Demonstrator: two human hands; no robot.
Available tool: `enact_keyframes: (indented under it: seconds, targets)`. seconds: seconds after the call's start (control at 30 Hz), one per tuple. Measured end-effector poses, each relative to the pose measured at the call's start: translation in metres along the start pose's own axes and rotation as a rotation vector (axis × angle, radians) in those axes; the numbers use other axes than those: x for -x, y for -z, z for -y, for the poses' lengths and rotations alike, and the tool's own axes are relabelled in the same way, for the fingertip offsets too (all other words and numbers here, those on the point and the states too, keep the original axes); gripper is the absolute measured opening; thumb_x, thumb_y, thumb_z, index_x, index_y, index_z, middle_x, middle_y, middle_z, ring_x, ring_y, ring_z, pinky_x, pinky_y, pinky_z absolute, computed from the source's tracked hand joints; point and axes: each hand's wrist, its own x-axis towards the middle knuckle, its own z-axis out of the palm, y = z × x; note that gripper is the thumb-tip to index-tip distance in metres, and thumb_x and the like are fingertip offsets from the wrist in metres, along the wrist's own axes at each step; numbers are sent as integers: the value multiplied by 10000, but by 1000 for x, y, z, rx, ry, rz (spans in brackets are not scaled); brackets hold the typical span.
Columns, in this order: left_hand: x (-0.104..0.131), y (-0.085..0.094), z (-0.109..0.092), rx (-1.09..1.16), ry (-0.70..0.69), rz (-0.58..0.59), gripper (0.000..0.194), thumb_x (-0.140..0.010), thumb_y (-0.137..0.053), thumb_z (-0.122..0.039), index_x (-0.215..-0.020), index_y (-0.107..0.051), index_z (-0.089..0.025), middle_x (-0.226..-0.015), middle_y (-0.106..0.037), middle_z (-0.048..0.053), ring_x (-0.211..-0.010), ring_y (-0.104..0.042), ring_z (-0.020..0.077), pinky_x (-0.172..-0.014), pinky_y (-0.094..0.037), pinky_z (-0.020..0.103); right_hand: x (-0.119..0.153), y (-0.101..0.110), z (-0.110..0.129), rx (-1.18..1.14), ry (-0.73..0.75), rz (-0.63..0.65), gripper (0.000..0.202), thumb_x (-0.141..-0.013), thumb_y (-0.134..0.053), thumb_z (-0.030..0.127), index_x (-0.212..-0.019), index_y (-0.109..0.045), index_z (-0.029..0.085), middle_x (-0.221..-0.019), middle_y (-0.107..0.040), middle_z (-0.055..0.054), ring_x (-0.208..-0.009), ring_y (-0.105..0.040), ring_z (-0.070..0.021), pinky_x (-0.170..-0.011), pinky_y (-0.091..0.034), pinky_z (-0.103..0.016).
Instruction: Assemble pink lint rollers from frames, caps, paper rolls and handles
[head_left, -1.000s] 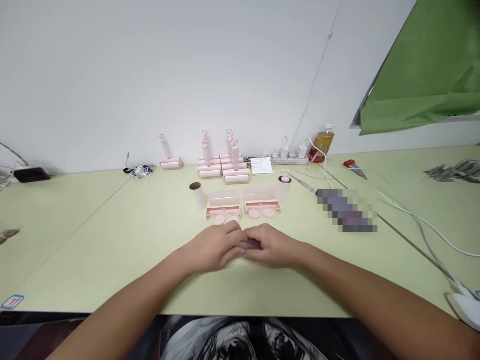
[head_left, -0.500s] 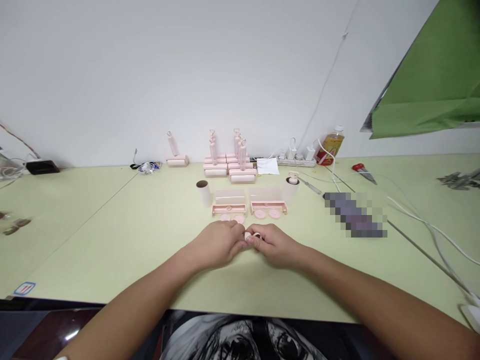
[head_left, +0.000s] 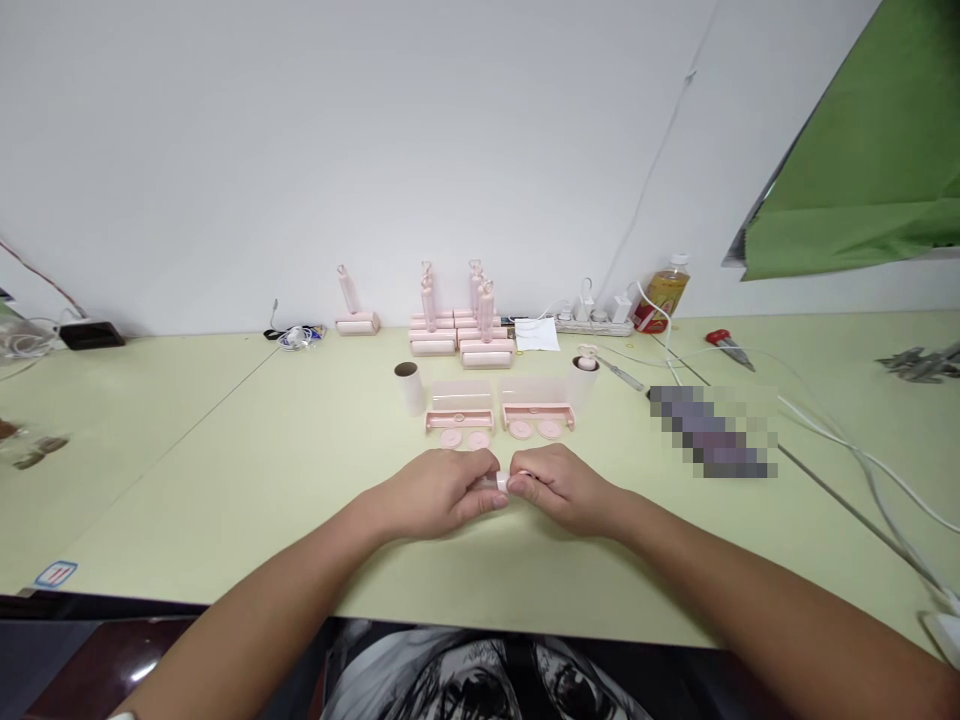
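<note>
Over the near middle of the table my left hand [head_left: 442, 492] wraps a pale pink lint roller handle [head_left: 502, 481], most of it hidden in the palm. My right hand [head_left: 561, 490] pinches the same handle's right end with thumb and fingers; the end piece is mostly covered. Just beyond my hands lie several round pink end caps [head_left: 520, 430]. Behind them are two pink lint roller housings [head_left: 459, 420], each with a clear cover standing at its back. A white paper roll [head_left: 410, 390] stands upright left of them, and another roll [head_left: 583, 392] on the right has a pink ring-topped part inside.
Several finished-looking lint rollers [head_left: 486, 352] stand near the wall, one apart [head_left: 357, 323]. To the right are a power strip [head_left: 594, 326], a drink bottle [head_left: 664, 293], a screwdriver [head_left: 621, 374], red-handled pliers [head_left: 729, 348], a blurred-out object [head_left: 709, 432] and white cables.
My hands have turned so the white end of the handle shows between them. My left hand has drawn back slightly, uncovering the end caps.
</note>
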Motion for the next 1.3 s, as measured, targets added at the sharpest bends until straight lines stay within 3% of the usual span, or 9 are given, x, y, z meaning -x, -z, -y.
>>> enact_keyframes:
  seconds: [0.23, 0.37, 0.43, 0.53, 0.63, 0.73, 0.83, 0.97, 1.3]
  targets:
    - [2, 9, 1, 271, -54, 117, 300, -911, -469, -484, -896, -526, -190, -730, -520, -10, -633, -450, 120, -569, -351, 230, -2, 2, 9, 95, 99, 31, 432, -998, -337, 425, -706, -547, 185, -605, -564, -8, -556, -469, -119, -556, -326, -236]
    - [3, 14, 9, 564, -6, 124, 347, -896, -461, -528, -881, -520, -186, -642, -440, -36, -545, -382, 96, -507, -330, 222, 1, 16, 9, 132, 154, -66, 417, -996, -335, 434, -722, -543, 197, -607, -569, -15, -541, -473, -127, -542, -331, -245]
    - [4, 23, 18, 743, 85, -44, 366, -905, -403, -546, -897, -498, -193, -575, -374, -62, -461, -318, 84, -443, -280, 213, 4, 26, 5, 166, 112, -220, 419, -992, -328, 456, -714, -518, 206, -596, -549, -13, -522, -461, -130, -531, -329, -252]
    - [3, 44, 30, 821, 238, -435, 285, -901, -355, -478, -917, -461, -214, -582, -398, -60, -417, -318, 84, -408, -246, 208, 7, 33, -5, 165, -19, -410, 441, -984, -312, 496, -675, -460, 217, -538, -476, 11, -478, -420, -126, -509, -319, -255]
    - [1, 69, 33, 718, 342, -581, 182, -844, -434, -402, -906, -432, -231, -659, -480, -41, -450, -393, 87, -425, -301, 207, 4, 28, -11, 107, -24, -362, 436, -981, -327, 482, -663, -451, 211, -535, -466, 21, -475, -422, -116, -505, -320, -245]
    - [-2, 96, 34, 439, 411, -656, 199, -781, -560, -366, -898, -478, -228, -695, -524, -31, -515, -471, 90, -473, -364, 207, 2, 19, -11, 72, 7, -255, 420, -983, -341, 449, -676, -483, 202, -555, -486, 21, -485, -426, -109, -510, -319, -235]
    - [-6, 122, 40, 168, 537, -621, 215, -731, -609, -304, -928, -580, -223, -744, -598, 1, -560, -545, 115, -501, -409, 229, 2, 15, -8, 40, 8, -221, 406, -980, -357, 430, -684, -506, 196, -566, -491, 20, -492, -427, -107, -512, -318, -231]
    - [-14, 145, 54, 128, 586, -419, 219, -669, -687, -300, -852, -620, -199, -865, -669, 45, -623, -621, 144, -545, -474, 256, 3, 16, -7, 4, -19, -222, 408, -974, -369, 434, -679, -519, 195, -566, -488, 20, -498, -422, -108, -512, -320, -230]
    - [-41, 138, 83, -111, 638, -332, 266, -589, -756, -353, -710, -570, -206, -680, -639, 37, -558, -595, 175, -447, -404, 261, 1, 13, -5, -27, -28, -201, 381, -951, -429, 437, -687, -547, 189, -582, -511, 14, -497, -399, -101, -501, -285, -231]
